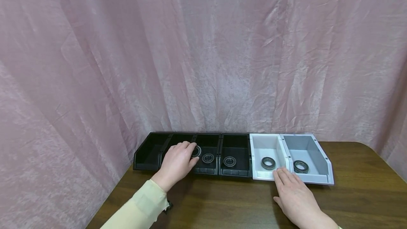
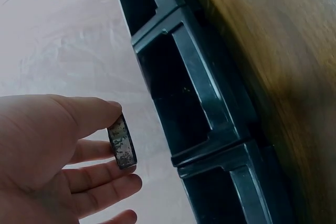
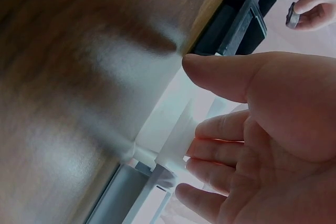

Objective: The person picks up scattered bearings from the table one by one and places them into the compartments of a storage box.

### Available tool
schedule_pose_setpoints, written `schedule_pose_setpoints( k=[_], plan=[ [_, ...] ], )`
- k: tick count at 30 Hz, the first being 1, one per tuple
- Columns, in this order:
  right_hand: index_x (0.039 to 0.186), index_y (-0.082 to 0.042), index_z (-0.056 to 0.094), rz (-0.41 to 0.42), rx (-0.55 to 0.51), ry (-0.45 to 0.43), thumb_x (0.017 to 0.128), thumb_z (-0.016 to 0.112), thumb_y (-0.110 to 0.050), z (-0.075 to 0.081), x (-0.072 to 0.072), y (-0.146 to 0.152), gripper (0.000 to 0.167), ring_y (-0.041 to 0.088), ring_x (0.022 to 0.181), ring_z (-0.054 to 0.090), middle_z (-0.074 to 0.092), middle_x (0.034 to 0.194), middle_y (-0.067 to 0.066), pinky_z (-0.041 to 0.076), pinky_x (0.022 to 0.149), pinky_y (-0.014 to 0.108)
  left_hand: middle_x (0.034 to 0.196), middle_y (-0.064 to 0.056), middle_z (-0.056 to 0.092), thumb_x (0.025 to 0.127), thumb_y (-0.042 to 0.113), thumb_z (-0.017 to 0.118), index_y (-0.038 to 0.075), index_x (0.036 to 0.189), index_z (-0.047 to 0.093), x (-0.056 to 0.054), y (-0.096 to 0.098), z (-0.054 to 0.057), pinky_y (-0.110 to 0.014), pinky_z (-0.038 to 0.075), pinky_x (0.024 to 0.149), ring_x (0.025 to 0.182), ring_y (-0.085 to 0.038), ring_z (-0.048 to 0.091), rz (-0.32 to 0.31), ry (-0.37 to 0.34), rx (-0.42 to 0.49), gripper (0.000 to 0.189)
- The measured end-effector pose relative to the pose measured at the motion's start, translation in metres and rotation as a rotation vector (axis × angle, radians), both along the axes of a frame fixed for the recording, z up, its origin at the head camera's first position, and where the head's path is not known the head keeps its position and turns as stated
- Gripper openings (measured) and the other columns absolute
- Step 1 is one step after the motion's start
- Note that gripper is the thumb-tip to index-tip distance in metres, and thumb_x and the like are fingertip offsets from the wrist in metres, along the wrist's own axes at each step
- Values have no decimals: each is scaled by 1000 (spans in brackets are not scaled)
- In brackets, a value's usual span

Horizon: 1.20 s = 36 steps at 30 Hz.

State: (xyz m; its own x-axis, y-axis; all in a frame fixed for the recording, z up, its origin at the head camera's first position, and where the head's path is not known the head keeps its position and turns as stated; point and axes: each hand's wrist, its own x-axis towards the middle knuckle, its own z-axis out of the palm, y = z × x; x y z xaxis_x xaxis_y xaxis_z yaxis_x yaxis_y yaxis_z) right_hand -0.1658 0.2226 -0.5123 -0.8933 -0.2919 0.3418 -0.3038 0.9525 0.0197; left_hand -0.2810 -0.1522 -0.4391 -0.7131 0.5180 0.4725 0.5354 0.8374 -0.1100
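Observation:
My left hand (image 1: 178, 160) pinches a ring-shaped ball bearing (image 2: 123, 144) between thumb and fingers, above the black bins. In the head view the fingers partly cover this bearing. One bearing (image 1: 208, 158) lies in the black bin just right of that hand, and another bearing (image 1: 229, 161) in the rightmost black bin. Fingers extended, my right hand (image 1: 294, 197) has its fingertips at the front edge where the white bin (image 1: 257, 174) meets the grey bin (image 1: 329, 172); it holds nothing. A bearing (image 1: 268, 163) lies in the white bin, and a bearing (image 1: 300, 166) in the grey one.
The bins stand side by side in a row on a brown wooden table (image 1: 222, 200). At the left end is a black bin (image 1: 147, 163). A pink curtain (image 1: 222, 52) hangs right behind the row. Something small and dark (image 1: 169, 207) shows beneath the left sleeve.

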Motion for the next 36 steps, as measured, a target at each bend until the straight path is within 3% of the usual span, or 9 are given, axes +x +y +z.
schedule_pose_setpoints(
  k=[13,20,27,36],
  plan=[
    [141,13,63,-5,2,-9,84,97,-25,1,1,0,76,49,138,59,64,145,29,48,114,64,125,-17,74,98,30,88,1,136,72,-16,-5,-2,-56,59,100,113,-38,72,75,-82,-3,50],
    [140,13,64,-5,3,8,82,98,-25,0,1,0,76,48,137,60,65,143,29,49,112,64,123,-18,75,98,29,87,0,135,72,-26,-9,-2,-56,60,96,111,-39,72,102,-84,-22,49],
    [140,12,64,4,-3,13,83,97,-24,1,2,-1,75,48,138,60,65,144,29,49,113,63,126,-19,74,99,31,86,0,138,72,-35,-19,-3,-57,60,98,115,-39,71,173,-123,-34,52],
    [140,12,65,4,0,18,82,98,-24,2,1,0,75,47,137,61,65,143,29,49,113,63,125,-21,73,98,28,87,-2,136,72,-43,-35,-1,-58,60,95,113,-41,71,209,-111,-35,51]
  ],
)
